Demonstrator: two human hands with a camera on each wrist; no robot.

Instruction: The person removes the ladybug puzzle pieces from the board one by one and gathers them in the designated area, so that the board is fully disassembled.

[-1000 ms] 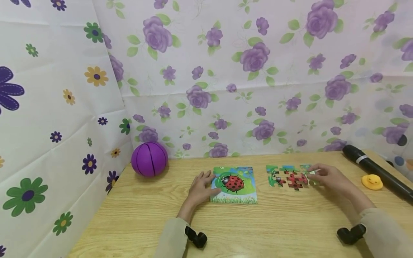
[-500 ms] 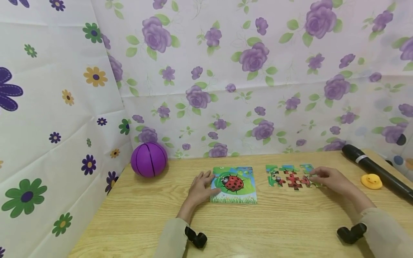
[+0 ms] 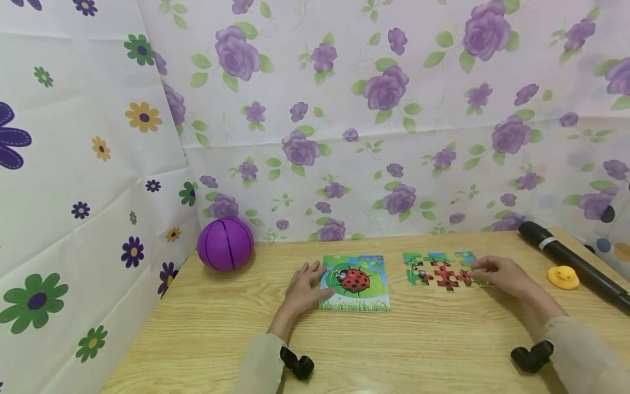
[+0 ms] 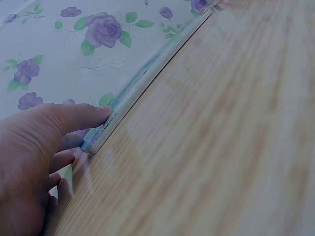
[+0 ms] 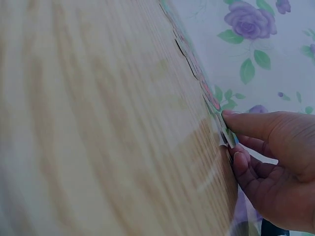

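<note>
In the head view, a square ladybug picture board (image 3: 354, 282) lies flat on the wooden table. My left hand (image 3: 302, 289) rests at its left edge, the thumb (image 4: 93, 115) on top and the other fingers loosely spread beside it. To the right lies a partly joined ladybug jigsaw puzzle (image 3: 445, 277), with gaps between some pieces. My right hand (image 3: 502, 273) is at its right side. Close up in the right wrist view, the thumb and a curled finger pinch a puzzle piece (image 5: 227, 136) at the edge. My fingers partly cover this piece in the head view.
A purple ball (image 3: 225, 244) sits at the back left corner. On the right are a yellow rubber duck (image 3: 563, 277) and a long black cylinder with a pale band (image 3: 576, 265). Floral sheets (image 3: 315, 120) hang behind and to the left of the table (image 3: 374, 350).
My right hand has drawn slightly down and right from the puzzle's top right corner, uncovering more of the corner piece. The left hand stays at the board. The head view has shifted slightly.
</note>
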